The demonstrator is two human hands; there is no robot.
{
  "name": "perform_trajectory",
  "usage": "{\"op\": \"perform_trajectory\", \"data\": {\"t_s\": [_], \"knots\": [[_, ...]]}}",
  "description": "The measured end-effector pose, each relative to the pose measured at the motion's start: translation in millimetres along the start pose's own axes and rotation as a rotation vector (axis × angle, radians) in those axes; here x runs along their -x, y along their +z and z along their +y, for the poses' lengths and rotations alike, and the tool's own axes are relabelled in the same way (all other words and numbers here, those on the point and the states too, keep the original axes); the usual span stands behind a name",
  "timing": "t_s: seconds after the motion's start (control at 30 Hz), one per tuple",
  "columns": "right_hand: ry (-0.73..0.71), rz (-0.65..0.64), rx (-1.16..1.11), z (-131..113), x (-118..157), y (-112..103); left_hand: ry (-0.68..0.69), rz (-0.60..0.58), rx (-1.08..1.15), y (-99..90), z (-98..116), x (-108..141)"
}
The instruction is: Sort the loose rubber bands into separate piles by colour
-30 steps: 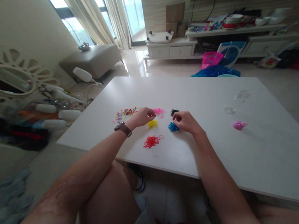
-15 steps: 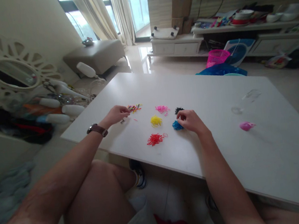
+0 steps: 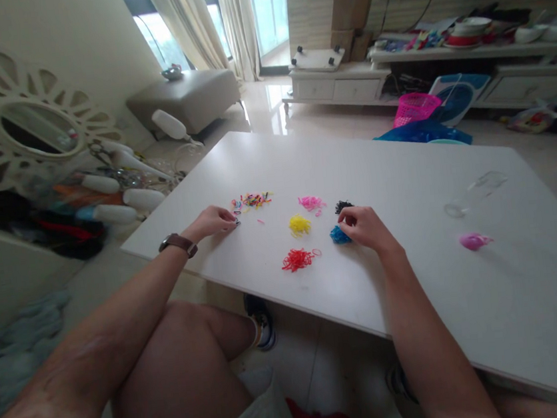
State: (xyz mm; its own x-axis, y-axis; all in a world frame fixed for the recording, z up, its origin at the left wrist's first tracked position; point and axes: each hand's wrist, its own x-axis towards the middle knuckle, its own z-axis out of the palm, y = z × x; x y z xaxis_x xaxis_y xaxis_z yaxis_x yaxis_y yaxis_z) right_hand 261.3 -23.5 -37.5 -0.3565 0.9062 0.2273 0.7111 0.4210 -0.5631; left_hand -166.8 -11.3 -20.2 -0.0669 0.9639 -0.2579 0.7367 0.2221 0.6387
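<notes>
A dark rubber band (image 3: 238,221) is at the fingertips of the left hand (image 3: 212,222), whose fingers are drawn together; whether they grip it, I cannot tell. Just beyond those fingertips lies the multicoloured pile (image 3: 256,200) of rubber bands, and a stray pink band (image 3: 260,222) lies to their right. The right hand (image 3: 362,225) curls, thumb near fingers, over the blue pile (image 3: 338,235); I cannot tell if it grasps a band. The black pile (image 3: 343,206) sits just past its fingers. Left of that hand are the yellow pile (image 3: 299,225), the pink pile (image 3: 311,202) farther out and the red pile (image 3: 297,259) nearer the body. Well to its right, a shiny pink object (image 3: 474,241) rests on the white table (image 3: 525,301).
</notes>
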Motion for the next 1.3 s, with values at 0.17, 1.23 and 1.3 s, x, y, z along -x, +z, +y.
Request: {"op": "perform_trajectory", "data": {"t_s": [0.17, 1.23, 1.3], "knots": [[0.000, -0.005, -0.007, 2, 0, 1, 0.001, 0.003, -0.030, 1.9, 2, -2], [-0.014, 0.016, -0.017, -3, -1, 2, 0.004, 0.023, -0.063, 10.3, -5, -11], [-0.013, 0.015, -0.016, -3, -1, 2, -0.004, 0.024, -0.068, 10.4, -5, -11]]}}
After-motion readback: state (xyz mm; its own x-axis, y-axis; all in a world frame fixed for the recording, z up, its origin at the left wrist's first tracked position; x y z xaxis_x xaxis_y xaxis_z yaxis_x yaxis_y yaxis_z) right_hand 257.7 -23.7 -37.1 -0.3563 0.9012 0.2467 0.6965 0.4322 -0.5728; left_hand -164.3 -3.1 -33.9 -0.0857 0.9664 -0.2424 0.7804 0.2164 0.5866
